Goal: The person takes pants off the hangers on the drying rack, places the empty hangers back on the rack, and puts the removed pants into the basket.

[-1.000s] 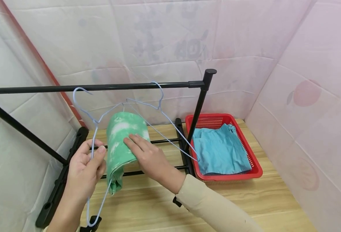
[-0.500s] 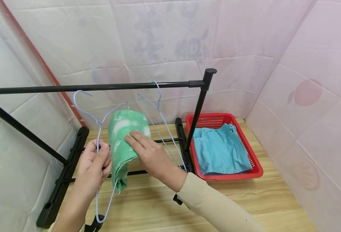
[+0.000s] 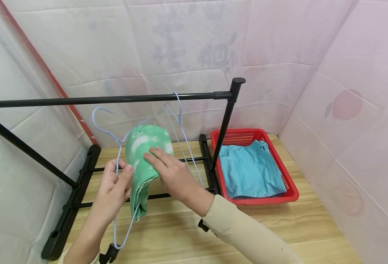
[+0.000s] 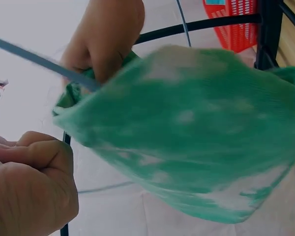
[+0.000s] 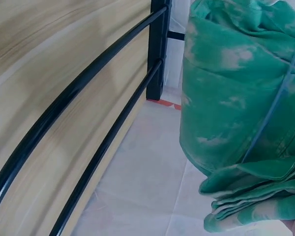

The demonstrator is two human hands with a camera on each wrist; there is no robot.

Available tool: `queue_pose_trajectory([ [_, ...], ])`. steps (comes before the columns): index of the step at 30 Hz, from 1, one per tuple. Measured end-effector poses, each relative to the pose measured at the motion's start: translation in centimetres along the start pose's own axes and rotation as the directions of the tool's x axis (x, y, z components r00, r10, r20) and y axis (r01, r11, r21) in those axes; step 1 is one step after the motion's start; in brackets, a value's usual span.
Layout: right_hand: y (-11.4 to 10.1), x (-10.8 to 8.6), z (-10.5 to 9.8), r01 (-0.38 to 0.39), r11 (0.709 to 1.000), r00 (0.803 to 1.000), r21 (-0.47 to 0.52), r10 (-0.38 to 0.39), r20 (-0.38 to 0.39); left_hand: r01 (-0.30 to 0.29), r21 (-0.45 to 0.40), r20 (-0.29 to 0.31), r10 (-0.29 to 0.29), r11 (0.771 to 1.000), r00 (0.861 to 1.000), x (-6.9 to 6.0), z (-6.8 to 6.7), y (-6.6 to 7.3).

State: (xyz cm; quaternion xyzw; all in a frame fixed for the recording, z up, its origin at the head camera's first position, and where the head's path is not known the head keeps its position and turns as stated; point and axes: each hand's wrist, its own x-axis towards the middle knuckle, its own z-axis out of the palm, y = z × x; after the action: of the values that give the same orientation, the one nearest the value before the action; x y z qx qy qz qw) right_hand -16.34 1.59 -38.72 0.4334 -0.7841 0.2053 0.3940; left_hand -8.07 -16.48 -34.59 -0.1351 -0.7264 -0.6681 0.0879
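Near the black rail (image 3: 114,99), the thin blue hanger (image 3: 119,142) runs lengthwise toward the person, hook uppermost; the left hand's (image 3: 116,187) fingers pinch it. The right hand (image 3: 175,174) clasps mottled green cloth (image 3: 139,154) folded over it.

Taking the green-and-white tie-dyed cloth (image 3: 147,137) as our centre, we find the long black tubular rail (image 3: 121,99) barring 10 to 2 o'clock. Below it, towards 2, a hand could pass between the pale-blue wire hanger on the rail (image 3: 180,119) and the slanting black post (image 3: 225,123). The right hand (image 3: 178,178) and beige sleeve (image 3: 246,229) block 4 o'clock. We have room at 6, above the wood-grain tabletop (image 3: 167,242). The left hand (image 3: 118,187) and the held pale-blue wire hanger (image 3: 119,142) crowd 7 to 10.
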Motion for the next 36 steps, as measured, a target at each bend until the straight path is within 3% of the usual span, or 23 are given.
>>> queue_pose_trajectory([
  [4, 0.2, 0.2, -0.2, -0.018, 0.999, 0.999, 0.029, 0.019, -0.031, 0.057, 0.029, -0.024, -0.056, 0.998, 0.998, 0.1, 0.1, -0.1],
  [11, 0.4, 0.4, -0.7, -0.015, 0.999, 0.997, 0.038, 0.018, -0.071, 0.062, 0.03, -0.037, -0.061, 0.998, 0.997, 0.2, 0.0, 0.0],
  [22, 0.7, 0.3, -2.5, 0.049, 0.999, 0.995, 0.023, -0.047, -0.09, 0.143, 0.05, -0.046, -0.14, 0.988, 0.989, 0.2, -0.7, 0.2],
  [36, 0.4, 0.5, -3.9, 0.135, 0.991, 0.979, -0.007, -0.134, -0.154, 0.182, 0.108, -0.043, -0.179, 0.977, 0.983, 0.3, -1.3, -0.5],
])
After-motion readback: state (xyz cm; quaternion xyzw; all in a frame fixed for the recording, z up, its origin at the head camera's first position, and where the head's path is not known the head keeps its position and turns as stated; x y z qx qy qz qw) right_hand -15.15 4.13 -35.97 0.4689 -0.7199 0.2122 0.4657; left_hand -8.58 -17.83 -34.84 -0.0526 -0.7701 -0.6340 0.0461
